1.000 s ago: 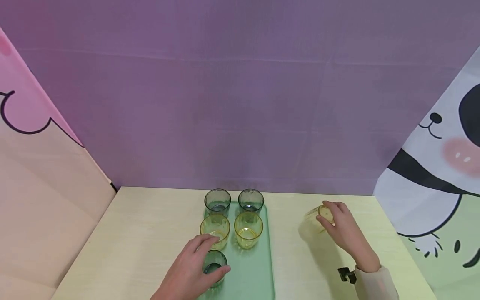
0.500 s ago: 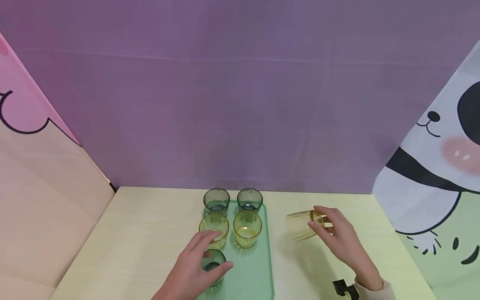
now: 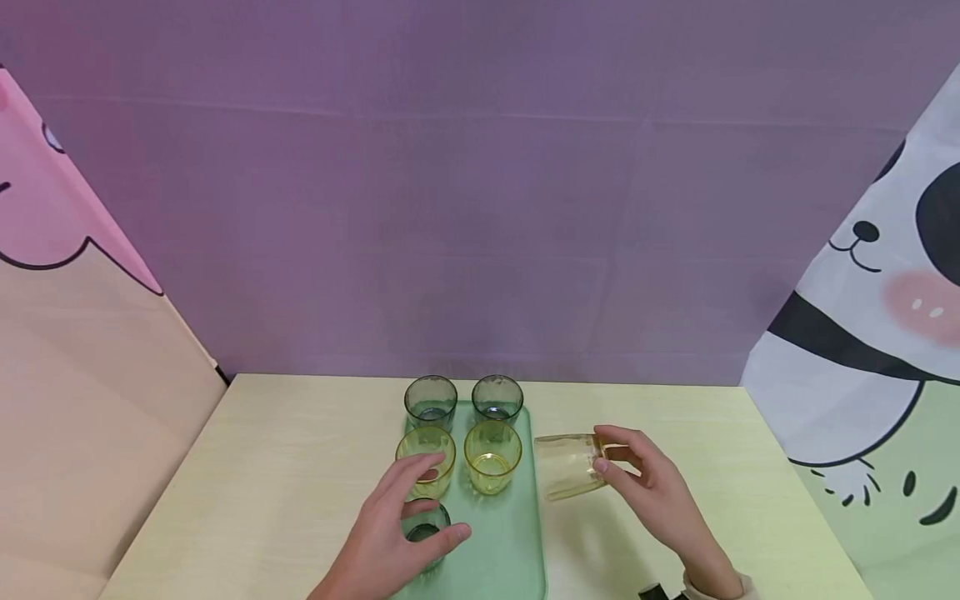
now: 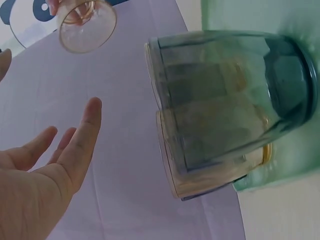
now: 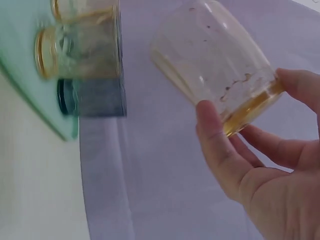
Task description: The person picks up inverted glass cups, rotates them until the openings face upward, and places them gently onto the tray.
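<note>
My right hand (image 3: 648,492) pinches a yellow-tinted glass (image 5: 215,55) by its base. That glass lies sideways in the air, its mouth turned left toward the green tray (image 3: 506,550). My left hand (image 3: 390,529), fingers spread and loosely bent, hovers over the near left of the tray, above a dark grey glass (image 4: 225,95). In the left wrist view nothing is between its fingers. Two yellow glasses stand upright on the tray; the right one (image 3: 492,471) shows fully, while the left one (image 3: 426,440) is partly behind my left fingers.
Two dark grey glasses, a left one (image 3: 431,402) and a right one (image 3: 497,398), stand at the tray's far end. The pale wooden table (image 3: 285,467) ends at a purple cloth backdrop (image 3: 480,208). A panda-printed cloth (image 3: 847,350) hangs at the right.
My right hand has carried the yellow glass leftward to near the tray's right edge, tipping it from base-toward-camera to sideways. The left hand has barely moved, its thumb and fingers slightly wider.
</note>
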`<state>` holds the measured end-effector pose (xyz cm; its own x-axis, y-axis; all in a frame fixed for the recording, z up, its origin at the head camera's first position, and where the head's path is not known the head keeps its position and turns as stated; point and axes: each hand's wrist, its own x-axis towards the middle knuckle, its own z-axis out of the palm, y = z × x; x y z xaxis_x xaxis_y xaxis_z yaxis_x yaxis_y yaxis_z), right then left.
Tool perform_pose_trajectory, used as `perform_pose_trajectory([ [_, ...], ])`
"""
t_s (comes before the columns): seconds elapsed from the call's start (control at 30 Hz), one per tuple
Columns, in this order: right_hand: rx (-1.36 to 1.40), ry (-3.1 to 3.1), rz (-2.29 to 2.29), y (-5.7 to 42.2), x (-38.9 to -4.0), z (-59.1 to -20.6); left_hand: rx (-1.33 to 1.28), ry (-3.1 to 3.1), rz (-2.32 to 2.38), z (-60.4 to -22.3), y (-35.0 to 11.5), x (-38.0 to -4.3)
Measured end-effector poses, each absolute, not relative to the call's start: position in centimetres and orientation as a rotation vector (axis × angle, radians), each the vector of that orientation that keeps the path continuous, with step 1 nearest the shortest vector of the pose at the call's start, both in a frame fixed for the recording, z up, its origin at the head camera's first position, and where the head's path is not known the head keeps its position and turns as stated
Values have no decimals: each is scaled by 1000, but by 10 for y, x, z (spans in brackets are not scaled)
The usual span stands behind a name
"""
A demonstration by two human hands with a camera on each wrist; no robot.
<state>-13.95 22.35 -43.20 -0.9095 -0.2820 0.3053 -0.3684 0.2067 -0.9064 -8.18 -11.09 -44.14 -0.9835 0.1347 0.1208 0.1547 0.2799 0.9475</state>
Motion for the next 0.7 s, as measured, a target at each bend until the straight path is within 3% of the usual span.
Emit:
perform_pose_trajectory([
  [0.7, 919, -2075, 2342, 176, -128, -452, -450, -2355, -2035, -439, -89, -84],
])
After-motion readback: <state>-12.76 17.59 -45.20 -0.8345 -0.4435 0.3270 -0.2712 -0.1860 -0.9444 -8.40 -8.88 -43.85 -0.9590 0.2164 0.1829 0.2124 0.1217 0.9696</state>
